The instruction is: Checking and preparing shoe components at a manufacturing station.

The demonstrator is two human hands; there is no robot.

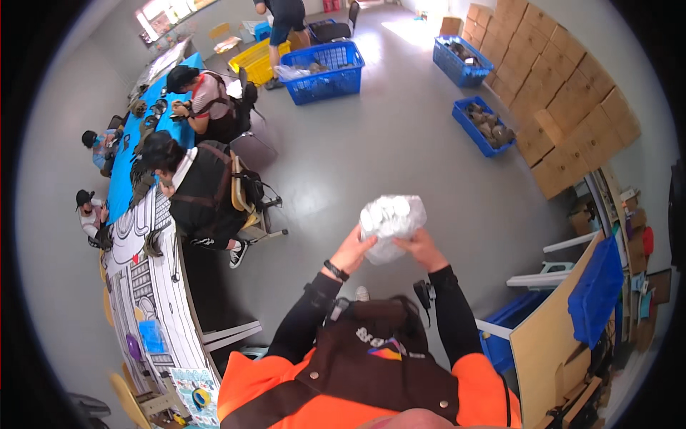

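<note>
Out in front of my body I hold a clear plastic bag [391, 223] with several small white pieces packed in it. My left hand [351, 250] grips its lower left side, the thumb pressed on the plastic. On the lower right side, my right hand [423, 250] is closed on the same bag. What the white pieces are, I cannot make out. The bag hangs over the grey floor [336, 164], touching nothing but my hands.
Seated people work along a long table [153, 286] at left. A blue crate [325, 89] stands ahead, with a standing person behind it. Two more filled blue crates [464, 71] sit near stacked cardboard boxes [550, 79]. A wooden-topped table [543, 343] is at my right.
</note>
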